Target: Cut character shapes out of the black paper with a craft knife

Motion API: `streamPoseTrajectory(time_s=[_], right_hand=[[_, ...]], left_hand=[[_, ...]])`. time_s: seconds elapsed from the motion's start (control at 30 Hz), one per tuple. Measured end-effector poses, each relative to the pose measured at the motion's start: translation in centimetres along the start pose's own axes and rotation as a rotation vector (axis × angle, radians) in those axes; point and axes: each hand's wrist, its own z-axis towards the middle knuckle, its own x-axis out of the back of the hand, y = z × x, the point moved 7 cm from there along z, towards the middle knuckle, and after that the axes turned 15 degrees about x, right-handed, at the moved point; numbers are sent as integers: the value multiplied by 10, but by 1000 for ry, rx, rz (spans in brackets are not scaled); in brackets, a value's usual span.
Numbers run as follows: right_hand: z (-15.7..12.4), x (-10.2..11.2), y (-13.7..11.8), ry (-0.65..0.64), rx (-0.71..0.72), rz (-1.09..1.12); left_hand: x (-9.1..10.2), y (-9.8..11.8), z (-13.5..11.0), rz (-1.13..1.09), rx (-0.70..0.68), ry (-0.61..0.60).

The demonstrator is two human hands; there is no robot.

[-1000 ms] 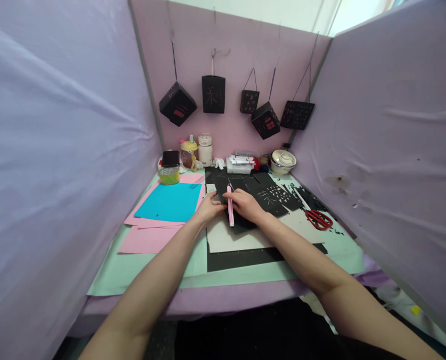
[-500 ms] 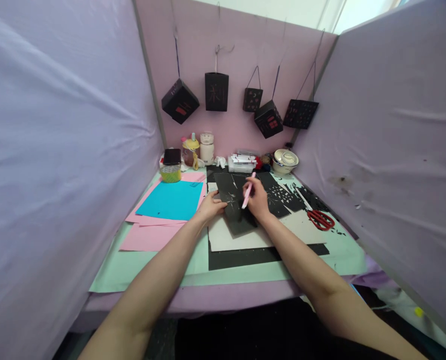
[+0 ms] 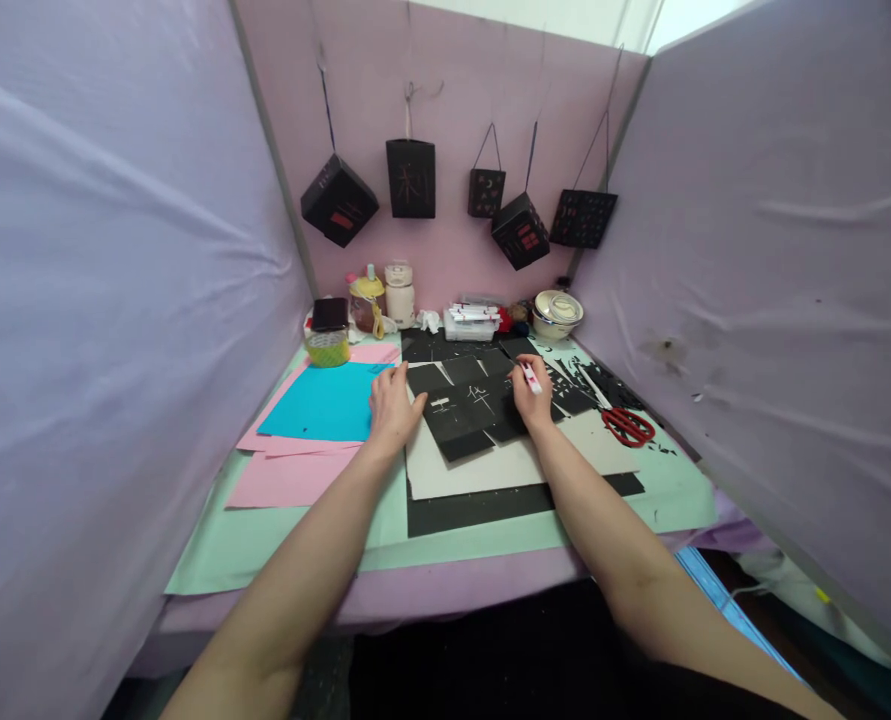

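A strip of black paper (image 3: 461, 408) with light cut lines shaped like characters lies across other black pieces. My left hand (image 3: 395, 408) rests at its left end with fingers apart, the thumb by the paper's edge. In my right hand (image 3: 533, 400), closed at the strip's right end, is a slim pink-and-white craft knife (image 3: 530, 378). Its tip points away from me and is hard to make out. Under the black pieces lies a pale grey board (image 3: 445, 482), on top of a larger black sheet (image 3: 482, 510).
Blue paper (image 3: 317, 405) and pink sheets (image 3: 287, 480) lie at left. Red-handled scissors (image 3: 629, 427) and black scraps (image 3: 614, 385) are at right. Behind stand a white bottle (image 3: 399, 298), a box of pens (image 3: 471, 322) and a lidded bowl (image 3: 557, 314). Black lanterns (image 3: 411, 180) hang above.
The black piece in front has been turned to lie sideways across the others. My left hand has shifted left, off the paper's middle. My right hand has tilted the knife away from me.
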Motion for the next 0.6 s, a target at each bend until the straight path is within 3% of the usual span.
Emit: streamPoseTrajectory(time_s=[0.3, 0.6], right_hand=[[-2, 3, 14, 18, -49, 20], [-3, 2, 21, 34, -45, 43]], left_hand=[[-19, 2, -2, 265, -210, -60], [-40, -3, -9, 582, -318, -298]])
